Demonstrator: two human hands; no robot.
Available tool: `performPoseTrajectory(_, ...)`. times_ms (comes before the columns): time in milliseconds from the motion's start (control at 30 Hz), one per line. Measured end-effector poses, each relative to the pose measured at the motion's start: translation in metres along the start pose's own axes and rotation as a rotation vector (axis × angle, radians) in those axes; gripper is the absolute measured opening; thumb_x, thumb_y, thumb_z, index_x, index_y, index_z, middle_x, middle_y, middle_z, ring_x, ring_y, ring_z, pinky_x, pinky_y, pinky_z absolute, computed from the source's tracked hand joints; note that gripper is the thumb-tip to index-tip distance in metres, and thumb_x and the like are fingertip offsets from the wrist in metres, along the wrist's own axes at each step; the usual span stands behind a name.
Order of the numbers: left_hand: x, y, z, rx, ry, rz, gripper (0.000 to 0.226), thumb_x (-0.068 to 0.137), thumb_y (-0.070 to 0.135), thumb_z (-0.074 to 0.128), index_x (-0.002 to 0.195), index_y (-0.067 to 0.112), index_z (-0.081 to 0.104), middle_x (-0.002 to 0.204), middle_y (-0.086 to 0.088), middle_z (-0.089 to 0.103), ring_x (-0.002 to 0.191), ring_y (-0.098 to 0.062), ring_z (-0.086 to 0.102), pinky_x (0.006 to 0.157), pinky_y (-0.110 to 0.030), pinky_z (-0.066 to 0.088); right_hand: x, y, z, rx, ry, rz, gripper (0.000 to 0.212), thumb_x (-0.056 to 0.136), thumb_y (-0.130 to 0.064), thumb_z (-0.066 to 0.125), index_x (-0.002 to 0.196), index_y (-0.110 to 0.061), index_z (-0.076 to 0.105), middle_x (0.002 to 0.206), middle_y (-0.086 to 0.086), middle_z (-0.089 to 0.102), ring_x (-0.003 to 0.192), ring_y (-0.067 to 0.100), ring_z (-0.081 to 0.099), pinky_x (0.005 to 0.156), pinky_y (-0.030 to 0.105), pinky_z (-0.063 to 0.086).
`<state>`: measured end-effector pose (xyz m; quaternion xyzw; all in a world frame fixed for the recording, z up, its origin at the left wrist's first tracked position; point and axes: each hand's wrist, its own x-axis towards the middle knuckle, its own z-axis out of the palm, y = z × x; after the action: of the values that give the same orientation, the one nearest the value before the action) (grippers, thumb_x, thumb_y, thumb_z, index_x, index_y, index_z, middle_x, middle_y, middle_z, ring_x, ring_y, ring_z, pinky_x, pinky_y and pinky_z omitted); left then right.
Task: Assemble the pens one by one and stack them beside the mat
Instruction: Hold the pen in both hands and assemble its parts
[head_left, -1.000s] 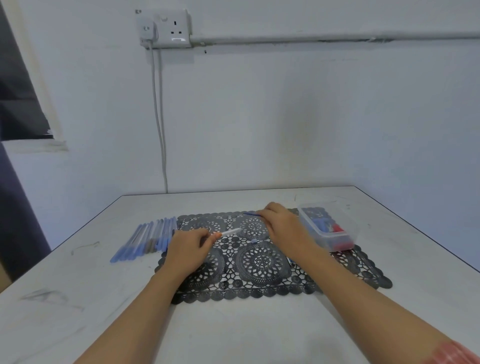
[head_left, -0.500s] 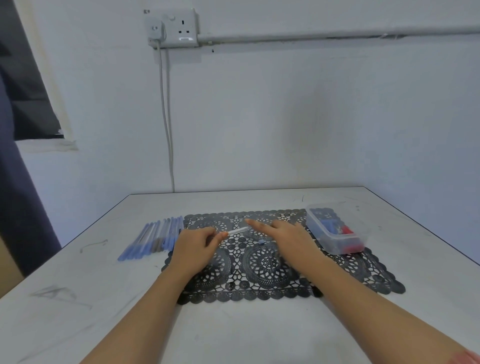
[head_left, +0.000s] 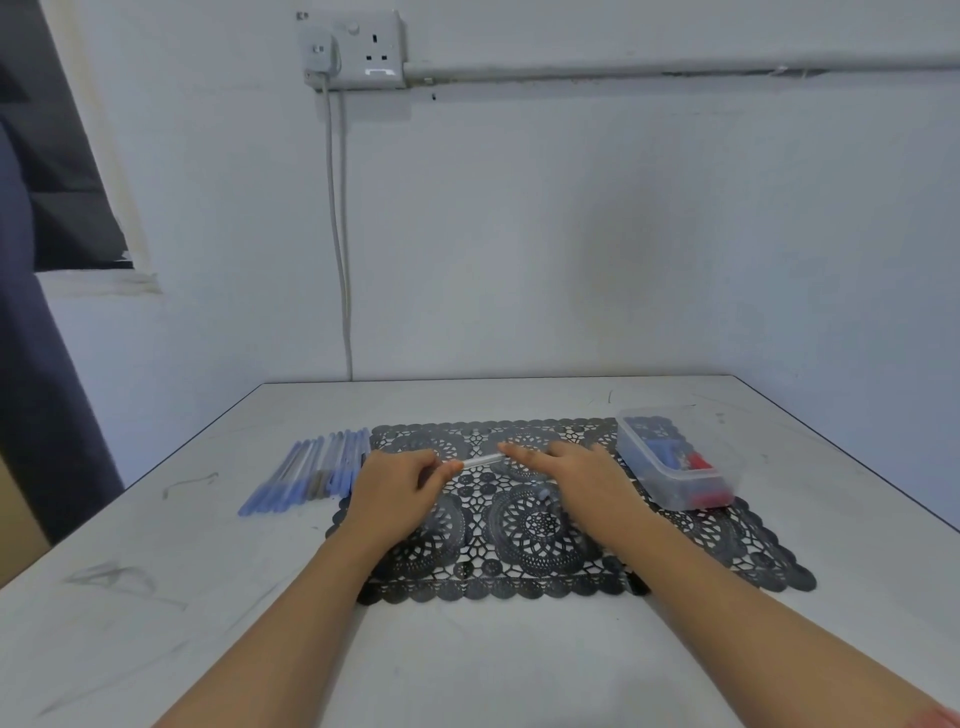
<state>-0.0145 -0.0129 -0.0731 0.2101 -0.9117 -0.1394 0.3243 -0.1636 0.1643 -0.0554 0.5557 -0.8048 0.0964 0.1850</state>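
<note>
Since a second ago the right hand (head_left: 582, 475) has moved from the far edge of the black mat (head_left: 727, 548) to the free end of a clear pen barrel (head_left: 480, 460), fingers outstretched; blur hides whether they pinch anything. The left hand (head_left: 395, 488) pinches the barrel's other end above the mat, with finished blue pens (head_left: 311, 467) lying just beside its left edge.

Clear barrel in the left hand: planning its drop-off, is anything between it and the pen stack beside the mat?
Nothing visible does. The left hand holds the clear barrel just right of the pen stack; only flat mat edge lies between.
</note>
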Motion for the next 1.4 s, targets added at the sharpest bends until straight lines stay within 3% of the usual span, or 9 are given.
performPoseTrajectory(100, -0.001, 0.002, -0.001, -0.004, -0.013, 0.003, 0.044, 0.088, 0.054, 0.047, 0.066, 0.018, 0.059, 0.051, 0.003, 0.054, 0.047, -0.006, 0.043, 0.052, -0.018, 0.032, 0.002, 0.0, 0.002, -0.007, 0.017, -0.033, 0.075, 0.089, -0.004, 0.055, 0.14, -0.046, 0.021, 0.099, -0.003, 0.058, 0.077, 0.007, 0.036, 0.083, 0.029, 0.039)
performPoseTrajectory(200, -0.001, 0.007, -0.002, 0.005, -0.026, 0.007, 0.044, 0.088, 0.053, 0.046, 0.069, 0.016, 0.06, 0.053, 0.003, 0.054, 0.049, -0.007, 0.045, 0.064, -0.024, 0.033, 0.003, 0.0, 0.01, 0.103, 0.129, -0.012, 0.066, 0.078, -0.004, 0.069, 0.13, -0.04, 0.048, 0.086, -0.002, 0.064, 0.067, 0.007, 0.043, 0.061, 0.023, 0.043)
performPoseTrajectory(333, -0.002, 0.01, -0.005, 0.011, -0.037, 0.018, 0.045, 0.088, 0.054, 0.044, 0.068, 0.016, 0.059, 0.054, 0.002, 0.056, 0.049, -0.008, 0.047, 0.075, -0.032, 0.043, 0.003, -0.002, 0.01, 0.227, 0.149, 0.103, 0.031, 0.093, -0.014, 0.051, 0.121, -0.019, 0.061, 0.105, 0.005, 0.064, 0.091, 0.02, 0.059, 0.079, 0.034, 0.051)
performPoseTrajectory(467, -0.003, 0.012, -0.005, 0.015, -0.054, 0.04, 0.04, 0.088, 0.053, 0.045, 0.06, 0.024, 0.05, 0.05, 0.006, 0.05, 0.048, -0.007, 0.045, 0.08, -0.033, 0.043, 0.001, -0.004, 0.01, 0.146, 0.32, 0.169, 0.012, 0.081, -0.026, 0.07, 0.09, -0.019, 0.074, 0.078, 0.002, 0.068, 0.073, 0.021, 0.061, 0.066, 0.039, 0.053)
performPoseTrajectory(867, -0.004, 0.014, -0.003, 0.04, -0.025, 0.077, 0.036, 0.089, 0.053, 0.045, 0.059, 0.034, 0.043, 0.048, 0.008, 0.046, 0.048, -0.003, 0.046, 0.091, -0.027, 0.033, 0.0, -0.009, 0.017, 0.264, 0.357, 0.147, 0.015, 0.076, -0.006, 0.073, 0.091, -0.008, 0.074, 0.078, 0.008, 0.064, 0.069, 0.023, 0.06, 0.056, 0.033, 0.054)
performPoseTrajectory(1000, -0.003, 0.016, -0.002, 0.055, -0.026, 0.066, 0.037, 0.089, 0.055, 0.042, 0.065, 0.028, 0.052, 0.049, 0.006, 0.047, 0.05, -0.003, 0.047, 0.092, -0.027, 0.032, 0.001, -0.012, 0.019, 0.313, 0.351, 0.062, 0.036, 0.068, 0.013, 0.071, 0.098, -0.006, 0.072, 0.084, 0.009, 0.063, 0.073, 0.021, 0.059, 0.063, 0.027, 0.052)
performPoseTrajectory(1167, -0.003, 0.017, -0.002, 0.055, -0.023, 0.047, 0.044, 0.088, 0.057, 0.041, 0.07, 0.021, 0.06, 0.051, 0.004, 0.052, 0.051, -0.006, 0.049, 0.092, -0.029, 0.034, -0.001, -0.018, 0.014, 0.383, 0.345, 0.029, 0.03, 0.077, 0.011, 0.063, 0.105, -0.001, 0.068, 0.086, 0.007, 0.052, 0.073, 0.013, 0.045, 0.064, 0.029, 0.048)
performPoseTrajectory(1300, -0.004, 0.02, -0.002, 0.023, -0.012, 0.07, 0.041, 0.088, 0.055, 0.044, 0.067, 0.023, 0.058, 0.05, 0.006, 0.05, 0.05, -0.005, 0.049, 0.093, -0.029, 0.034, -0.001, -0.02, 0.013, 0.459, 0.392, 0.006, 0.057, 0.068, 0.025, 0.057, 0.113, -0.009, 0.066, 0.085, 0.004, 0.057, 0.074, 0.013, 0.051, 0.068, 0.025, 0.05)
performPoseTrajectory(1400, -0.005, 0.023, -0.002, 0.011, -0.005, 0.091, 0.038, 0.089, 0.054, 0.045, 0.063, 0.027, 0.053, 0.05, 0.007, 0.048, 0.051, -0.005, 0.048, 0.092, -0.029, 0.034, -0.001, -0.024, 0.008, 0.554, 0.452, -0.004, 0.052, 0.072, 0.022, 0.057, 0.111, -0.011, 0.067, 0.083, 0.003, 0.057, 0.074, 0.013, 0.054, 0.071, 0.015, 0.046)
